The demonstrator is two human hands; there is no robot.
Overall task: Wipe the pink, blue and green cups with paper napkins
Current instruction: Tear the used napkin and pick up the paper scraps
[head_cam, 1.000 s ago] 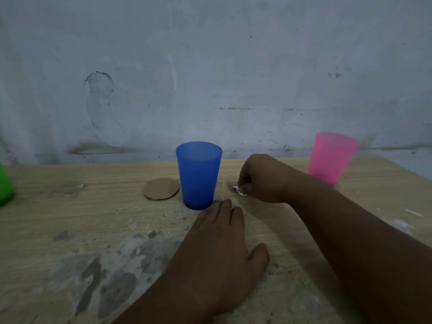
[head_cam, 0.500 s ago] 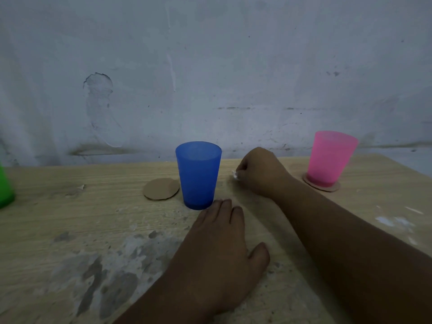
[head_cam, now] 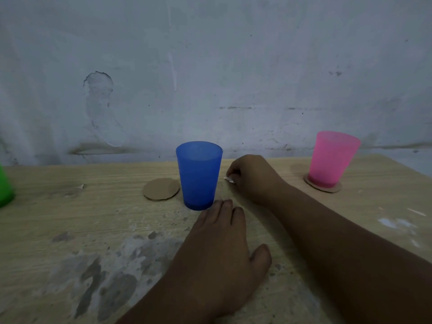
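A blue cup [head_cam: 198,175] stands upright in the middle of the wooden table [head_cam: 70,230]. At the right, a pink cup [head_cam: 330,159] sits on a round cardboard coaster [head_cam: 323,187]. Only the edge of a green cup [head_cam: 5,189] shows at the far left. My left hand [head_cam: 222,251] rests flat on the table, fingertips just short of the blue cup's base. Just right of the blue cup, my right hand [head_cam: 252,176] is curled and pinches a small white scrap of paper napkin [head_cam: 229,179].
A second round cardboard coaster [head_cam: 161,189] lies bare just left of the blue cup. The table backs onto a stained grey wall [head_cam: 210,78]. Worn grey patches mark the tabletop at the near left, and the table's right edge runs diagonally at far right.
My right hand, with the white scrap, shifted a little back and left and now sits beside the blue cup, uncovering the pink cup's coaster. My left hand stayed still.
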